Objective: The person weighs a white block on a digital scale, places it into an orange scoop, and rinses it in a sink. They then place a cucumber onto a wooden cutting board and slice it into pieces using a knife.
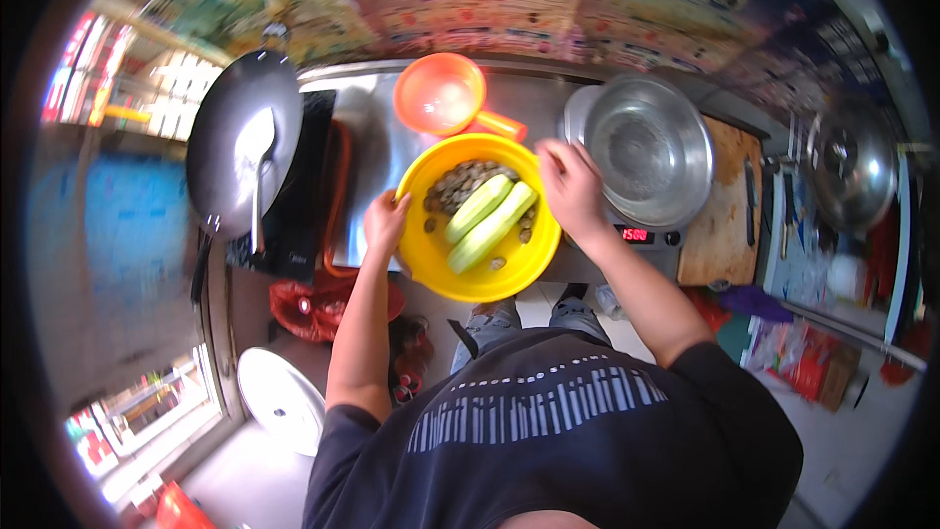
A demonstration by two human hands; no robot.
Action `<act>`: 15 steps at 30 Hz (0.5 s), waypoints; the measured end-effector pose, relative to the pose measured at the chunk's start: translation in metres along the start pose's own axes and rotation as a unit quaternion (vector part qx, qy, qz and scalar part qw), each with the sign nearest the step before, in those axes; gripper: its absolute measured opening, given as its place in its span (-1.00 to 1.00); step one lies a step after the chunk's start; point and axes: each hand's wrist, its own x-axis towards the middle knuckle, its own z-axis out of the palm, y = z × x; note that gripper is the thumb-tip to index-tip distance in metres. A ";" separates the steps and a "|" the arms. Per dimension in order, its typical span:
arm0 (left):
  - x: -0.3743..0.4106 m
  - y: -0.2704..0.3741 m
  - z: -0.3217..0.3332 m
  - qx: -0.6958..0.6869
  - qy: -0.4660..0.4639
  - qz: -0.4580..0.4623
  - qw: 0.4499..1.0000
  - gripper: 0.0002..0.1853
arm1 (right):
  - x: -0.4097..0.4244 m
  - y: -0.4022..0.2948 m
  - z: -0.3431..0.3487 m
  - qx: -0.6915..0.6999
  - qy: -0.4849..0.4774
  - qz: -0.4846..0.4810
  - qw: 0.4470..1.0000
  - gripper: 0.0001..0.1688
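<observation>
My left hand grips the left rim of a yellow plastic basin, thumb over the edge. My right hand is at the right rim with its fingers curled; blur hides whether they grip it. Two peeled pale-green gourds or squashes lie side by side and slanted in the basin. Around and behind them are many small brown shellfish, which look like clams or snails. The basin's near side reaches past the front edge of the steel counter.
An orange plastic dipper stands behind the basin. To the left, a black wok holding a metal spatula sits on an induction cooker. On the right are a steel pot on a lit cooker and a wooden cutting board with a knife.
</observation>
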 end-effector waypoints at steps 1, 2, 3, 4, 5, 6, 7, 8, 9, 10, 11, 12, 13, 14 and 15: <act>0.000 0.011 -0.002 -0.001 0.011 -0.011 1.000 -0.53 | -0.029 0.009 -0.013 -0.064 0.004 -0.040 0.997 -0.93; 0.000 0.010 -0.005 -0.034 0.032 -0.020 0.999 -0.54 | -0.055 0.000 -0.027 -0.050 -0.046 -0.005 0.998 -0.93; 0.000 -0.006 -0.004 -0.104 0.067 -0.005 0.992 -0.54 | -0.082 0.003 -0.039 -0.043 -0.110 0.008 0.993 -0.93; -0.008 -0.012 -0.003 -0.208 0.082 -0.014 0.975 -0.53 | -0.105 0.001 -0.048 -0.028 -0.152 0.000 0.988 -0.93; -0.020 -0.022 -0.003 -0.190 0.132 -0.005 0.973 -0.53 | -0.124 0.003 -0.057 -0.036 -0.195 -0.037 0.979 -0.93; -0.044 -0.024 -0.003 -0.179 0.181 -0.015 0.967 -0.55 | -0.145 0.013 -0.063 -0.037 -0.230 -0.057 0.971 -0.94; -0.074 -0.040 -0.003 -0.181 0.205 -0.015 0.962 -0.59 | -0.165 0.015 -0.068 -0.055 -0.263 -0.042 0.962 -0.96; -0.108 -0.054 0.001 -0.215 0.214 -0.050 0.952 -0.61 | -0.181 0.016 -0.070 -0.031 -0.287 -0.003 0.958 -0.93; -0.154 -0.074 0.004 -0.249 0.226 -0.088 0.937 -0.62 | -0.194 0.015 -0.066 -0.009 -0.316 0.036 0.948 -0.87; -0.200 -0.101 0.015 -0.227 0.231 -0.136 0.936 -0.63 | -0.198 0.015 -0.064 -0.030 -0.364 0.005 0.931 -0.81; -0.252 -0.134 0.033 -0.205 0.232 -0.185 0.933 -0.64 | -0.201 0.015 -0.062 -0.050 -0.408 -0.026 0.911 -0.74; -0.307 -0.170 0.056 -0.199 0.197 -0.236 0.930 -0.61 | -0.206 0.013 -0.057 -0.070 -0.443 -0.060 0.892 -0.68; -0.362 -0.201 0.077 -0.149 0.111 -0.309 0.933 -0.53 | -0.214 0.009 -0.049 -0.069 -0.447 -0.071 0.889 -0.57; -0.405 -0.208 0.084 -0.102 0.013 -0.375 0.921 -0.47 | -0.221 0.005 -0.043 -0.072 -0.454 -0.076 0.885 -0.59; -0.443 -0.208 0.084 -0.078 -0.079 -0.432 0.895 -0.43 | -0.226 -0.003 -0.036 -0.080 -0.463 -0.083 0.879 -0.61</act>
